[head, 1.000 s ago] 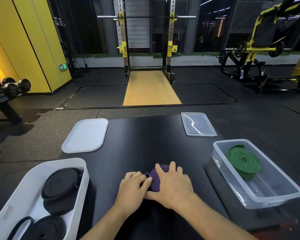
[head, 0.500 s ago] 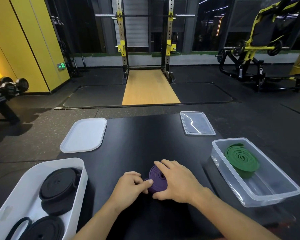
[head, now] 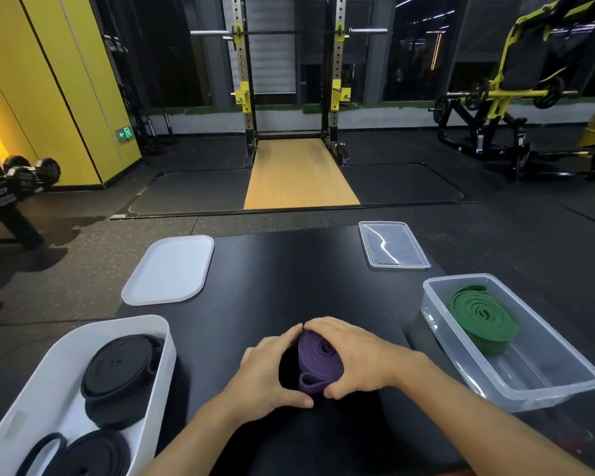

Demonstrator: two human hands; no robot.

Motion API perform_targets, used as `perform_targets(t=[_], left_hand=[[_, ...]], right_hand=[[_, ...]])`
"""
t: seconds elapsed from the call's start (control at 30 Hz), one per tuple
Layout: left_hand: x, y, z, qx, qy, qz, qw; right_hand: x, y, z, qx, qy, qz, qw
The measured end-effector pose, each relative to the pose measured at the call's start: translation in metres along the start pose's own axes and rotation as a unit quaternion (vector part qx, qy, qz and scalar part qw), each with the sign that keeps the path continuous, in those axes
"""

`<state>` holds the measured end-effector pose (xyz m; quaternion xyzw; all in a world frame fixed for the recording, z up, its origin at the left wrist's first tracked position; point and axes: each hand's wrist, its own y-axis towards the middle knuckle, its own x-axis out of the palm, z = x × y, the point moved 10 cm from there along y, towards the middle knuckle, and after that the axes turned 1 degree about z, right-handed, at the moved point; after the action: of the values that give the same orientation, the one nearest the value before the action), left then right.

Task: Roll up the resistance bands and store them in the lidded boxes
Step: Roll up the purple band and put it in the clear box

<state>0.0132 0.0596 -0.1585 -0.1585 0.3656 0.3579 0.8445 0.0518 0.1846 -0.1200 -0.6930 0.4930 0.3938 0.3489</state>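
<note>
A rolled purple band (head: 318,362) stands tilted on the black table (head: 289,276), cupped between both hands. My left hand (head: 268,372) curls round its left side and my right hand (head: 354,355) curls round its right side, fingertips meeting over the top. A clear box (head: 560,383) on the right holds a rolled green band (head: 481,317). A white box (head: 31,403) at the near left holds rolled black bands (head: 117,372). A white lid (head: 169,269) and a clear lid (head: 392,245) lie farther back.
Beyond the table stretches a dark gym floor with a wooden platform (head: 299,173) under a squat rack. A dumbbell rack (head: 11,190) stands at the far left and a yellow weight machine (head: 516,97) at the far right.
My right hand no longer lies flat over the purple roll. Both hands now cup it from the sides, and the roll has tipped up so its coils show.
</note>
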Motion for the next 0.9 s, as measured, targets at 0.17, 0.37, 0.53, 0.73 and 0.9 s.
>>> perform_targets(t=[0.17,0.37,0.53,0.73,0.9], left_hand=[[0.003,0.018,0.003,-0.001,-0.007,-0.062,0.998],[0.003,0.028,0.012,0.03,-0.05,-0.081,0.995],[0.0,0.026,0.014,0.045,-0.059,-0.041,0.996],[-0.003,0.02,0.021,0.053,-0.081,0.015,0.995],[-0.004,0.017,0.024,0.053,-0.049,0.029,0.997]], right_hand=[[0.003,-0.002,0.002,0.0,0.031,-0.012,0.999],[0.004,-0.005,0.007,0.02,0.043,-0.012,0.999],[0.013,-0.001,0.006,0.03,-0.019,-0.037,0.999],[-0.004,0.0,0.002,0.071,-0.111,-0.025,0.991],[-0.011,0.003,0.002,0.089,-0.158,-0.033,0.983]])
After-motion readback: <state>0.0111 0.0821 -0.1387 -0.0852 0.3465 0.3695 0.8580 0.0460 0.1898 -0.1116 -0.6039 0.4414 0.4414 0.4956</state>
